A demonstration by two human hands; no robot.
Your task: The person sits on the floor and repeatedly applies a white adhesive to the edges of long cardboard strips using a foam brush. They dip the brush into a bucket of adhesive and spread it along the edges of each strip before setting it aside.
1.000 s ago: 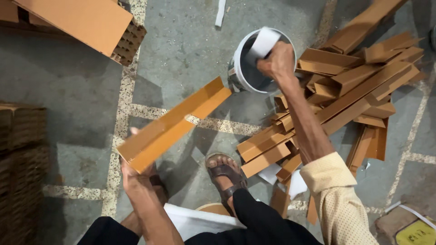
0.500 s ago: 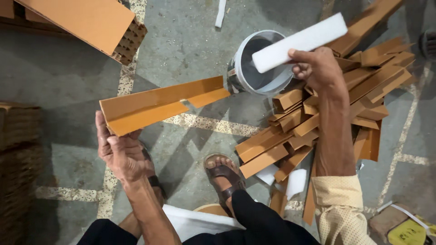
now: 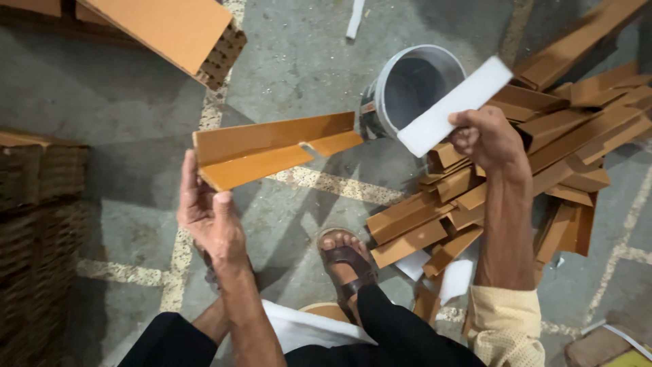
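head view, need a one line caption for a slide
Left hand holds an orange cardboard angle strip while the right hand lifts a white foam pad above a grey bucket.

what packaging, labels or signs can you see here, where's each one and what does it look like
Angled cardboard strip: held in left hand, long, orange-brown.
White strip: held in right hand, flat, rectangular.
Bucket: on floor behind the white strip, round, grey, small label on its side, too small to make out.
Cardboard strip pile: right, on floor, orange-brown.
Honeycomb board: top left, brown slab.
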